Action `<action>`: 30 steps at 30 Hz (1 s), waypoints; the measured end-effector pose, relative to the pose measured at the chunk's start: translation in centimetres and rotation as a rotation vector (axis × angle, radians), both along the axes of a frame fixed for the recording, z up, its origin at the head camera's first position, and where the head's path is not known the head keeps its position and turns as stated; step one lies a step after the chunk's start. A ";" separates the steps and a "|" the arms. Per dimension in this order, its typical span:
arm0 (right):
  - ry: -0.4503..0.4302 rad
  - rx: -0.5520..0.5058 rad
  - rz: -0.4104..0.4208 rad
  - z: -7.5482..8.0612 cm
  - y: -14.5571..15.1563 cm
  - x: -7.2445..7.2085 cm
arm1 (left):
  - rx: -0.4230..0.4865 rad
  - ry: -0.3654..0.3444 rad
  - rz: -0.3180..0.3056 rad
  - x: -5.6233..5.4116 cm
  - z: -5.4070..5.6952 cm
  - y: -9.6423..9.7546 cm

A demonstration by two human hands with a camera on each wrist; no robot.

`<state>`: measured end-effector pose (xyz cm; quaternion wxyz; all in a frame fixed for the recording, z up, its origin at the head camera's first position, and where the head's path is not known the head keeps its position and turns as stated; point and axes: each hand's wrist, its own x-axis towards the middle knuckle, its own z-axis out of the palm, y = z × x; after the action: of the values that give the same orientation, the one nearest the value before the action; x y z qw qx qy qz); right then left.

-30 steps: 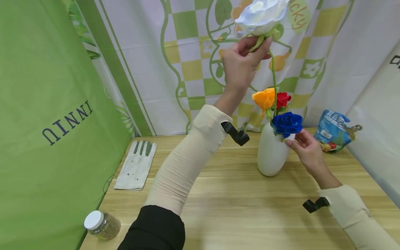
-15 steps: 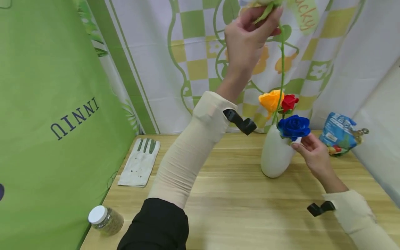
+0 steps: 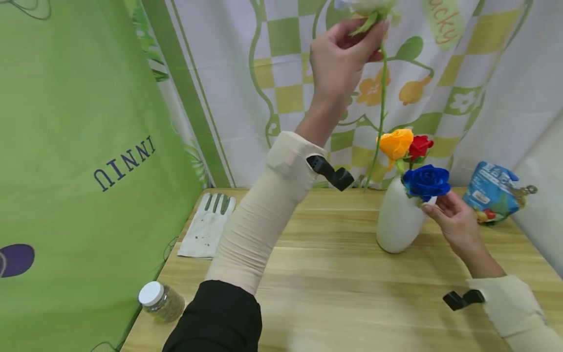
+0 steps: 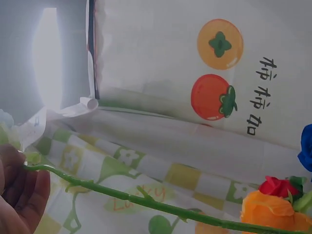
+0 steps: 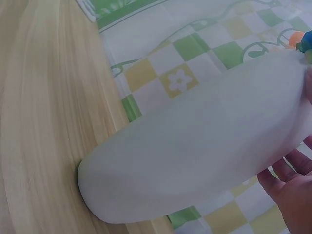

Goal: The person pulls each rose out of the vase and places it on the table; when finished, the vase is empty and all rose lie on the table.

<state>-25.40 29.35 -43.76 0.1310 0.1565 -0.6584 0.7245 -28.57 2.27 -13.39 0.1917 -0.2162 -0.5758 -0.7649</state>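
My left hand [image 3: 340, 63] pinches a white artificial rose [image 3: 367, 6] just below its bloom, which the head view's top edge partly cuts off. Its long green stem [image 4: 129, 197] hangs down, the lower end left of the white vase [image 3: 398, 220] and apart from it. With fingers and thumb near the rim, my right hand [image 3: 462, 225] grips the vase, which stands slightly tilted on the table. In the vase are a blue rose [image 3: 426, 182], an orange rose [image 3: 397, 144] and a red rose [image 3: 421, 146]. Their stems are hidden inside.
A blue bag [image 3: 490, 193] stands behind the right hand on the wooden table [image 3: 343, 283]. On the left lie a white glove [image 3: 203, 230] and a jar with a white lid [image 3: 151, 293]. A patterned curtain [image 3: 286, 68] hangs close behind the vase.
The white rose's stem, earlier reaching to the vase mouth, now hangs outside it on the left. My left hand rose, then shifted left. My right hand keeps its grip on the vase.
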 end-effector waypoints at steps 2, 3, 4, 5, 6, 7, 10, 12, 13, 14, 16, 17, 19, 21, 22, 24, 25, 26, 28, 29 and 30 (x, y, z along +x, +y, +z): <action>-0.001 0.004 -0.009 -0.1 0.1 0.1 | -0.028 -0.031 0.024 -0.5 -0.7 -0.3; 0.001 0.004 -0.012 -0.1 0.1 0.1 | -0.049 -0.047 0.039 -0.7 -1.0 -0.5; 0.003 -0.005 -0.010 -0.2 0.1 0.1 | -0.066 -0.063 0.052 -1.0 -1.3 -0.6; 0.007 -0.013 -0.009 -0.2 0.1 0.1 | -0.081 -0.084 0.066 -1.2 -1.5 -0.7; 0.011 -0.019 -0.008 -0.2 0.2 0.1 | -0.100 -0.102 0.082 -1.4 -1.7 -0.8; 0.014 -0.025 -0.005 -0.2 0.2 0.0 | -0.113 -0.117 0.094 -1.6 -1.8 -0.9; 0.010 -0.037 0.012 -0.2 0.2 -0.1 | -0.131 -0.173 0.120 -2.2 -2.2 -1.2; 0.002 -0.032 0.017 -0.2 0.2 -0.2 | -0.134 -0.196 0.126 -2.5 -2.5 -1.5; -0.003 -0.030 0.019 -0.2 0.2 -0.2 | -0.134 -0.203 0.127 -2.6 -2.7 -1.7; -0.006 -0.029 0.019 -0.2 0.2 -0.2 | -0.132 -0.202 0.124 -2.7 -2.9 -1.8; -0.009 -0.034 0.020 -0.2 0.1 -0.2 | -0.134 -0.198 0.120 -3.0 -3.4 -2.2; -0.007 -0.038 0.019 -0.2 0.1 -0.1 | -0.133 -0.198 0.118 -3.0 -3.7 -2.5; -0.003 -0.053 0.024 -0.2 0.1 -0.1 | -0.134 -0.194 0.119 -3.2 -4.3 -2.9; 0.002 -0.063 0.025 -0.2 0.1 0.0 | -0.124 -0.206 0.118 -3.3 -4.8 -3.5; 0.002 -0.065 0.025 -0.2 0.0 0.0 | -0.122 -0.215 0.122 -3.4 -5.1 -3.8; -0.002 -0.065 0.023 -0.2 0.0 0.0 | -0.110 -0.228 0.120 -3.6 -5.8 -4.5; -0.006 -0.064 0.019 -0.2 0.0 0.0 | -0.107 -0.242 0.117 -3.7 -6.3 -4.8; -0.011 -0.058 0.010 -0.2 0.0 0.0 | -0.109 -0.256 0.115 -3.8 -6.7 -5.0; -0.020 -0.047 -0.003 -0.1 0.1 0.1 | -0.124 -0.286 0.105 -4.0 -7.9 -5.5; -0.024 -0.046 -0.008 -0.1 0.2 0.1 | -0.125 -0.303 0.094 -4.1 -8.5 -5.7; -0.029 -0.043 -0.012 -0.1 0.3 0.1 | -0.126 -0.323 0.086 -4.2 -9.2 -5.9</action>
<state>-25.30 29.63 -43.87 0.1291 0.1393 -0.6452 0.7400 -32.79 -3.62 -22.58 0.1150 -0.0772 -0.6547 -0.7431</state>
